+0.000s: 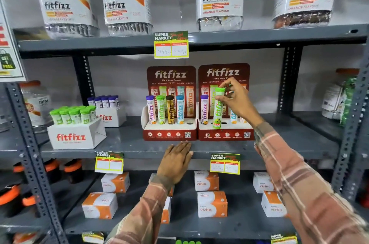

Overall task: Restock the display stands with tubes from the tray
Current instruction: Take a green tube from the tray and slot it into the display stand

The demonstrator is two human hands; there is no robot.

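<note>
R hand [234,102] pinches green-cap tube [218,110] near cap, base at 2nd hole of right stand [225,124], not seated yet. L hand [176,158] flat, open, on shelf edge [139,152], holding nothing. Tube looks light, rigid, slick plastic; grip high by cap, keep vertical. Tray w/ green tubes [76,129] at left.

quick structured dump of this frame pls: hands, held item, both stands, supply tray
right hand: pinching green-capped tube near its cap, base at right stand's front row
left hand: flat on shelf edge, holding nothing
left stand: purple, green, brown, blue tubes in front; rightmost hole empty
right stand: purple tube at left; other slots partly hidden by hand
tray: white fitfizz box, green-capped tubes upright
</note>
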